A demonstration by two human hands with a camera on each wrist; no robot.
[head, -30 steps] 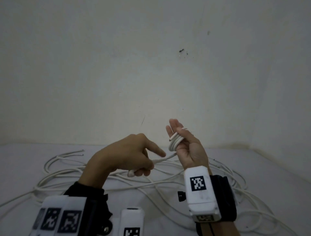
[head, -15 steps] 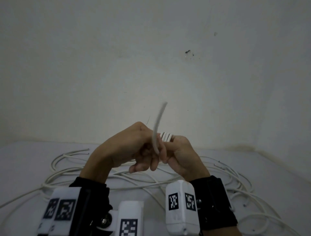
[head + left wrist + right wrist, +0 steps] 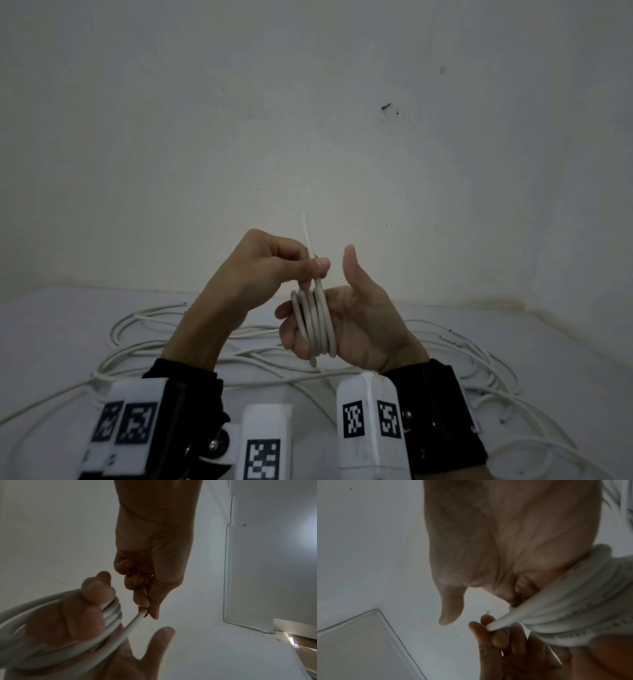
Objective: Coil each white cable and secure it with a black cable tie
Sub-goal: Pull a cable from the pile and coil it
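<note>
**Q:** Since half a sec ago, what's moved? Both hands were bunched together with the loose cable end curving up between them.

**A:** Yeah, they've come apart a bit. Right thumb now sticks up on its own, and the free end stands nearly straight up instead of curving. Coil on the right hand is much more visible too, several turns side by side.

**Q:** Ok, run through it big to small?

**A:** Sure. Pale wall (image 3: 308, 120) fills the top, w/ a small dark mark up right. Below it a white table (image 3: 51, 325) w/ a mess of loose white cables (image 3: 144, 329) sprawled across it, behind and under both forearms. Black wrist straps w/ white marker blocks at the bottom edge.

**Q:** Hands?

**A:** Right hand (image 3: 356, 329) is held up off the table, palm toward the camera, fingers (image 3: 291, 337) pointing left and lightly bent, w/ the white cable coil (image 3: 317, 325) looped round them. Thumb clear of the coil. Left hand (image 3: 267, 270) sits just above-left of it, pinching the cable's free end (image 3: 310, 243) between thumb and forefinger, other fingers curled in.

**Q:** Wrist cams agree?

**A:** Yep. Left wrist view shows the pinch right at the strand (image 3: 135, 620) leading off the coil. Right wrist view is blurry but shows the wraps (image 3: 573, 608) hard against the fingers.
</note>
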